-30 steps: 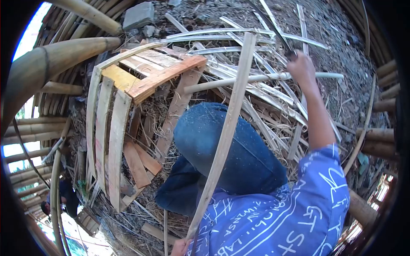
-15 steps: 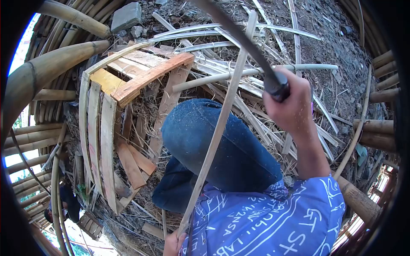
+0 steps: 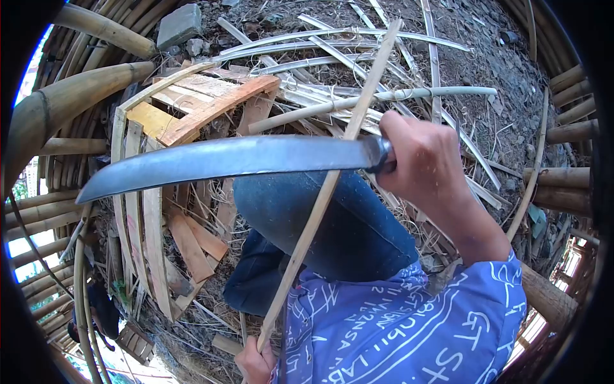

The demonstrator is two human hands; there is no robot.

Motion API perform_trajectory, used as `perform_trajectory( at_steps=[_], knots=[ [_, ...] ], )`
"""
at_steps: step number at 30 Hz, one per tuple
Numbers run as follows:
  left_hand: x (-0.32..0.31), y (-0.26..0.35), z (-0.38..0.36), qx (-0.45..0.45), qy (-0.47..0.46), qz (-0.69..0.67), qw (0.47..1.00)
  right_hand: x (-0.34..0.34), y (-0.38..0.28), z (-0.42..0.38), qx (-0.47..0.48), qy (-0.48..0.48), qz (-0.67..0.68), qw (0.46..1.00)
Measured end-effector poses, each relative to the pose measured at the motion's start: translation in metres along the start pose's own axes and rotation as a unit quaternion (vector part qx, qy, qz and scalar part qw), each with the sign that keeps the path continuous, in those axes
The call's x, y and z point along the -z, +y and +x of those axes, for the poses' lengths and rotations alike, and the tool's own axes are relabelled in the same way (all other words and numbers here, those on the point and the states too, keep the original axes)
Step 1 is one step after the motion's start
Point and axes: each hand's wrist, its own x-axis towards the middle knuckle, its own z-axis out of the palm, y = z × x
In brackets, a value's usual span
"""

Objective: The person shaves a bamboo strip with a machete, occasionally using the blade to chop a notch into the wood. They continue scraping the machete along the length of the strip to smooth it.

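Note:
My right hand [image 3: 422, 153] is wrapped round the dark handle of a machete [image 3: 224, 157]. The long blade points left, its broad side facing me, and crosses over a split bamboo strip [image 3: 300, 246] in this view. Low in the picture, my left hand [image 3: 256, 363] grips the near end of that strip. From there it slants up to the right, past my bent knee [image 3: 275, 205] in blue jeans, and its far end shows beyond the blade.
A slatted wooden crate [image 3: 153, 211] stands to the left, with loose board pieces [image 3: 192, 246] by it. Several split strips [image 3: 345, 61] and a bamboo pole [image 3: 307, 114] lie ahead on shaving-strewn ground. A concrete block [image 3: 179, 27] sits at the back. Thick bamboo poles [image 3: 83, 96] frame both sides.
The machete has swung from pointing up and away to lying across the view toward the left. My right wrist has turned with it. My left hand keeps its hold on the bamboo strip.

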Motion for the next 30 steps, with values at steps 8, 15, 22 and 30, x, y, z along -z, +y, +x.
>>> perform_trajectory(
  at_steps=[8, 15, 22, 30],
  knots=[
    [-0.004, -0.01, -0.003, -0.027, 0.017, 0.012, 0.999, -0.024, 0.058, 0.028, -0.104, 0.067, -0.045, 0.991],
    [-0.016, -0.036, -0.013, -0.06, 0.029, -0.014, 0.998, -0.036, 0.067, 0.046, -0.094, 0.088, -0.05, 0.99],
    [-0.003, -0.013, -0.01, -0.063, 0.014, -0.047, 0.997, -0.039, 0.077, 0.059, -0.109, 0.095, -0.042, 0.989],
    [0.006, 0.001, -0.002, 0.01, -0.044, -0.107, 0.993, -0.04, 0.104, 0.065, -0.132, 0.106, -0.115, 0.979]
  ],
)
